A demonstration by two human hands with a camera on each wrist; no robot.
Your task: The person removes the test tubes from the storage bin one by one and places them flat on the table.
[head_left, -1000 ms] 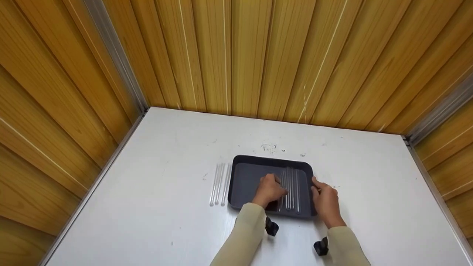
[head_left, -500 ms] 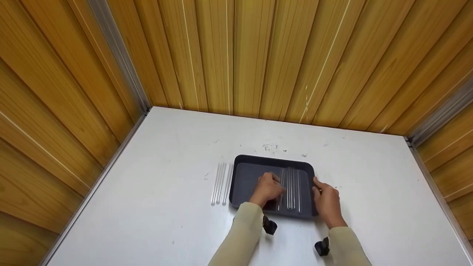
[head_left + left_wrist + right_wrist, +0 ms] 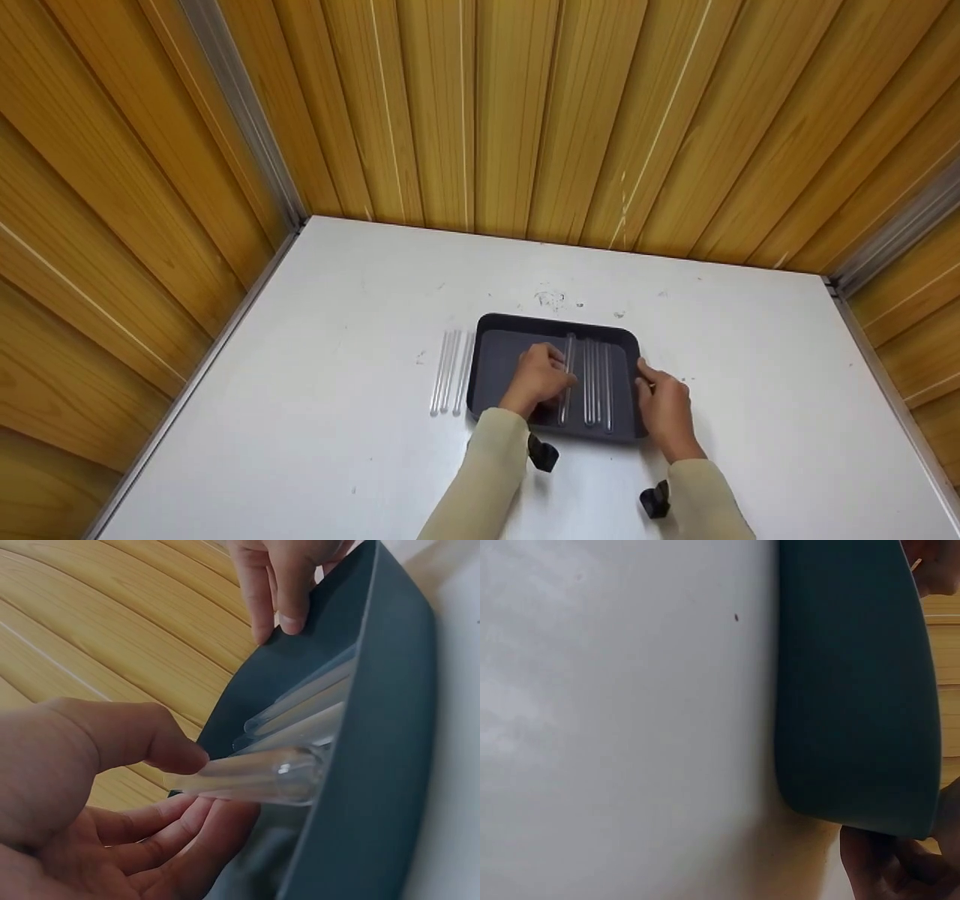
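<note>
Between thumb and fingers, my left hand [image 3: 535,381] pinches a clear test tube [image 3: 266,774] inside the dark tray [image 3: 555,325]. In the left wrist view its rounded end lies close to the tray's near wall. To the right of it, several more test tubes [image 3: 598,386] lie side by side in the tray. My right hand [image 3: 666,411] grips the tray's right rim, its fingertips on the inner wall in the left wrist view. From the right wrist, the tray's outer wall [image 3: 855,690] hides the tubes.
Several clear test tubes [image 3: 446,373] lie in a row on the white table [image 3: 337,360], just left of the tray. Wood-patterned panels [image 3: 510,120] stand behind the table and at both sides.
My left hand has shifted slightly left, and the test tube it holds has come away from the row, widening the gap. My right hand stays at the tray's rim.
</note>
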